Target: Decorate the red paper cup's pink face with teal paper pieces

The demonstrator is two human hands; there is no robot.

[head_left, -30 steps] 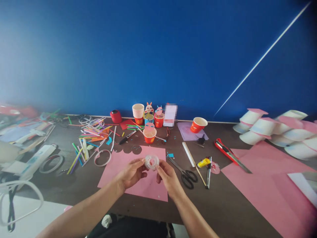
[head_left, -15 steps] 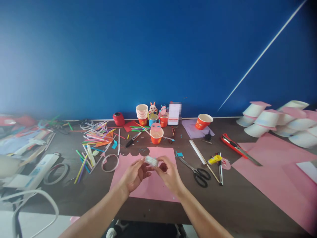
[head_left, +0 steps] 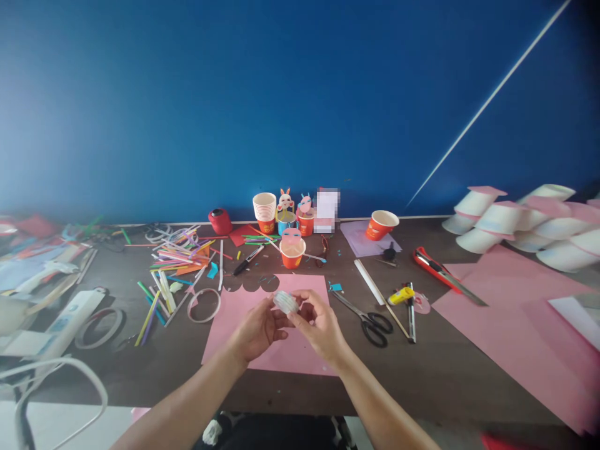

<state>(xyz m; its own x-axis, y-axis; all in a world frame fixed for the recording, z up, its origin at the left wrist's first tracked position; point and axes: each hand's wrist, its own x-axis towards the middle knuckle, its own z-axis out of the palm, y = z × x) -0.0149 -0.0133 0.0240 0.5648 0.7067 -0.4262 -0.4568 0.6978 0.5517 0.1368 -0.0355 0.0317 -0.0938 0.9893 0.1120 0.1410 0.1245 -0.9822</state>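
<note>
A small, pale, rounded object with faint ridges (head_left: 285,302) is held above the pink paper sheet (head_left: 234,337); its kind is unclear. From the left, the fingers of my left hand (head_left: 260,328) curl around it. My right hand (head_left: 319,325) grips its other side with thumb and fingers. Scalloped cuts run along the sheet's far edge. Just beyond it stands a red paper cup (head_left: 293,255) with a pink paper figure on top. Black-handled scissors (head_left: 370,322) lie right of the sheet, and a tape roll (head_left: 204,306) lies on its left.
Colourful paper strips (head_left: 180,250) are heaped at the left, near a black marker (head_left: 248,259). A red box cutter (head_left: 435,270) and a yellow glue stick (head_left: 400,295) lie at the right. Stacked cups (head_left: 265,206) stand by the blue wall; joined white cups (head_left: 487,212) sit far right.
The pale object has turned between my fingers, showing more of its broad ridged face. Both hands still hold it over the sheet. The view has shifted slightly.
</note>
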